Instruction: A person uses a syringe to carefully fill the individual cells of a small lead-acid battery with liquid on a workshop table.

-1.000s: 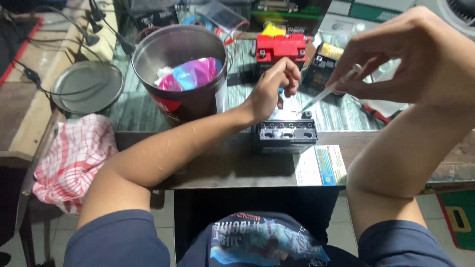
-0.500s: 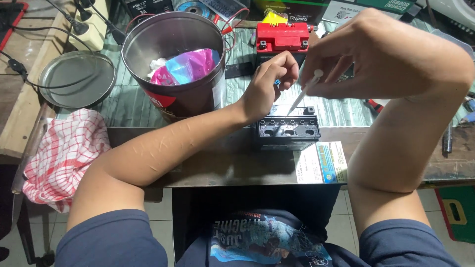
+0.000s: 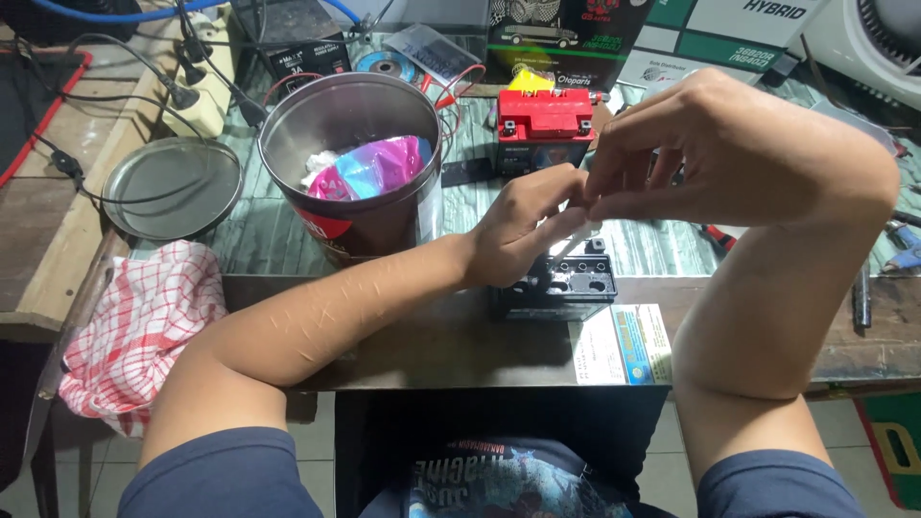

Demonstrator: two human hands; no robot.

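Cluttered workbench [image 3: 460,336], dark along its near edge and greenish farther back, seen from above by the person seated at it. All places below are given relative to the small black battery [image 3: 556,285] sitting at the near middle of the bench, its top with open filler holes facing up.

Far left of the battery, a red and white checked cloth [image 3: 139,331] hangs over the bench edge. Behind the cloth lies a round metal lid [image 3: 173,187]. Just left of the battery and a little behind it stands a large metal tin [image 3: 350,173], open, with pink and blue plastic wrappers inside.

The left hand [image 3: 523,225] reaches in from the left and hovers directly above the battery, fingers curled in a pinch. The right hand [image 3: 729,153] comes from the right, higher up, its fingertips meeting those of the left hand right over the battery's top. Both hands look closed on something small between them; what it is cannot be made out. The left hand is the lower and nearer to the battery, which lies straight below the pinch, long side running left to right.

Behind the battery stands a red-topped battery [image 3: 544,125]. A printed leaflet [image 3: 622,345] lies just in front and right.
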